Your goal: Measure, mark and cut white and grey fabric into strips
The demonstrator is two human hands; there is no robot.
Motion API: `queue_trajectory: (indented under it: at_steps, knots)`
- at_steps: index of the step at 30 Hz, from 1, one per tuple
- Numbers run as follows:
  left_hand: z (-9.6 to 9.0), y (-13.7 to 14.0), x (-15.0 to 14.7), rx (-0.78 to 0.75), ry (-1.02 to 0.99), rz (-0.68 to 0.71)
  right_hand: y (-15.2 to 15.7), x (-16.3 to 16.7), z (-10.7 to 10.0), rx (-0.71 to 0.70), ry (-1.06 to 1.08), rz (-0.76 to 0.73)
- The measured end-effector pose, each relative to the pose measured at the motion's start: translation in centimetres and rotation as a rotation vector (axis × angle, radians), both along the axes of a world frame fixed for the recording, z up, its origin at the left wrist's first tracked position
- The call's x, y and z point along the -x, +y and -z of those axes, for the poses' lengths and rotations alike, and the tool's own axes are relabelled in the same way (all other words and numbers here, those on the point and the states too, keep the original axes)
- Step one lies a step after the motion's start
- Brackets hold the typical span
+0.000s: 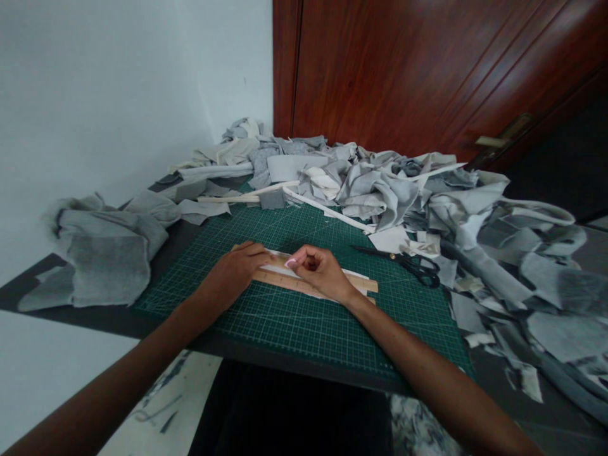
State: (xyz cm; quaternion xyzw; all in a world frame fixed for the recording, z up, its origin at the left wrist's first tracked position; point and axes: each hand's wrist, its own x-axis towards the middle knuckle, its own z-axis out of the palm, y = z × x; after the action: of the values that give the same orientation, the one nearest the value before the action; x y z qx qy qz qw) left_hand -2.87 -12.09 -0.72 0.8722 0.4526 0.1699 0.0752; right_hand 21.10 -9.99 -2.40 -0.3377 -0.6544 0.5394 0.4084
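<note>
My left hand (243,263) lies with its fingers stretched out, pressing on the left end of the wooden rulers. My right hand (320,269) is closed in a pinch on a small pinkish-white piece of chalk (290,261). The chalk is just over a white strip of fabric (311,276), which lies between two wooden edges. The nearer wooden ruler (280,279) runs under my right wrist, and the farther ruler (368,283) shows its right end beyond that wrist. All of this rests on a green cutting mat (294,335) with a grid.
Black-handled scissors (418,269) lie to the right on the mat. A large heap of grey and white fabric scraps (380,190) spreads along the back and right. More grey fabric (109,259) is piled at the left. Behind stand a white wall and a brown wooden door (380,69).
</note>
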Motion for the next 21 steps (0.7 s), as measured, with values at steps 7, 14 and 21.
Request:
queue_trajectory:
  at_steps: [7,14,21]
  knots:
    - [0.02,-0.11,-0.1,-0.027,0.024,-0.01,0.18,-0.22,-0.59,0.067,0.114,0.065]
    - [0.13,-0.09,-0.02,-0.026,0.017,-0.005,0.13,-0.27,-0.72,0.106,0.132,0.092]
    - [0.27,-0.02,-0.03,-0.002,0.028,-0.01,0.32,-0.34,-0.5,0.073,0.101,0.06]
